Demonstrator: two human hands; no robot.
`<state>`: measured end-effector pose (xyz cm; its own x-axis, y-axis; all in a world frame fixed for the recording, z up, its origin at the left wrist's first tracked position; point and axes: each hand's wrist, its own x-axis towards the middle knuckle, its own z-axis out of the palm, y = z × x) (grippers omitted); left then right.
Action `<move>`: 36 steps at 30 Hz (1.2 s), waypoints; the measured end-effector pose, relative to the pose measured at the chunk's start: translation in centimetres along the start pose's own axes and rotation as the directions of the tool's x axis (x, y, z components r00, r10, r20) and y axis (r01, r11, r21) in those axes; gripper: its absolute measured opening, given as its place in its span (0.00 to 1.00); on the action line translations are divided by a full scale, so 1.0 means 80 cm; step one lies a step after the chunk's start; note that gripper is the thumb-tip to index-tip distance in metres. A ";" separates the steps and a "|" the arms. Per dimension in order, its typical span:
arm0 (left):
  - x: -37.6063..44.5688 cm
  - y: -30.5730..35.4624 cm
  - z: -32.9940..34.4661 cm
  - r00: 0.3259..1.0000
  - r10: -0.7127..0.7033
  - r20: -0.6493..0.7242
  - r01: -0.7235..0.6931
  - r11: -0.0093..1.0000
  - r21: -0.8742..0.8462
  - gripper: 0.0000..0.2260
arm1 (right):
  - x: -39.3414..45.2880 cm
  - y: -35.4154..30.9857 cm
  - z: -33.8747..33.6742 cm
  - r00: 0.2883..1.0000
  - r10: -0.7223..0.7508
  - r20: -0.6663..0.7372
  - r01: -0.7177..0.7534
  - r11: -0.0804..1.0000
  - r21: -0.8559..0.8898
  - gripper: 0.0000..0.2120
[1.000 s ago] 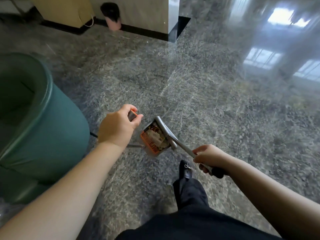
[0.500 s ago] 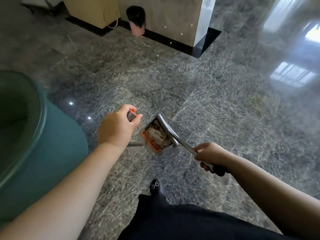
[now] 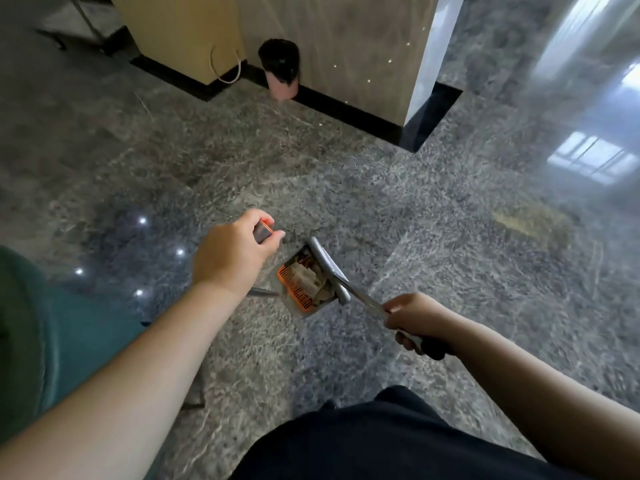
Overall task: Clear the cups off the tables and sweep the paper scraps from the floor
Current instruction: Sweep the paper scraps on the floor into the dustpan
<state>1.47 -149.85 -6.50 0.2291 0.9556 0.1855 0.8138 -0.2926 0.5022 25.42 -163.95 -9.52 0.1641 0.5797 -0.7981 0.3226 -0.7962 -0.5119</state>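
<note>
My left hand (image 3: 232,252) grips the grey and orange top of the dustpan handle (image 3: 262,231). Below it hangs the orange dustpan (image 3: 302,283) with pale paper scraps inside. My right hand (image 3: 414,318) grips the grey broom handle (image 3: 367,303) near its black end. The broom's grey head (image 3: 327,268) lies across the right edge of the dustpan. No cups are in view.
A green armchair (image 3: 52,341) fills the lower left. A pink bin with a black liner (image 3: 281,72) stands against a beige pillar (image 3: 332,46) with a black base. The grey marble floor (image 3: 450,220) stretches to the right. My dark trouser leg (image 3: 381,441) is at the bottom.
The view has swung left and up, so the pillar and pink bin sit nearer the middle. The armchair has slid toward the left edge. Both hands keep their grips.
</note>
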 end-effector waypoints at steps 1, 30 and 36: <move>0.024 -0.001 0.004 1.000 0.003 0.001 -0.003 1.000 0.003 0.11 | 0.015 -0.016 -0.010 1.000 -0.003 0.003 0.003 1.000 0.002 0.13; 0.754 -0.060 0.140 0.997 -0.068 -0.044 0.069 0.997 0.022 0.14 | 0.506 -0.543 -0.335 0.998 -0.062 0.017 0.063 0.996 -0.056 0.14; 0.907 -0.075 0.143 0.996 -0.006 -0.092 0.012 0.997 0.072 0.12 | 0.586 -0.657 -0.386 0.998 -0.064 -0.002 0.064 0.998 0.009 0.12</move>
<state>19.31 -78.34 -5.72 0.1744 0.9498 0.2598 0.8531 -0.2775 0.4419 44.97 -89.57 -10.26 0.1453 0.6295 -0.7633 0.3239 -0.7593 -0.5644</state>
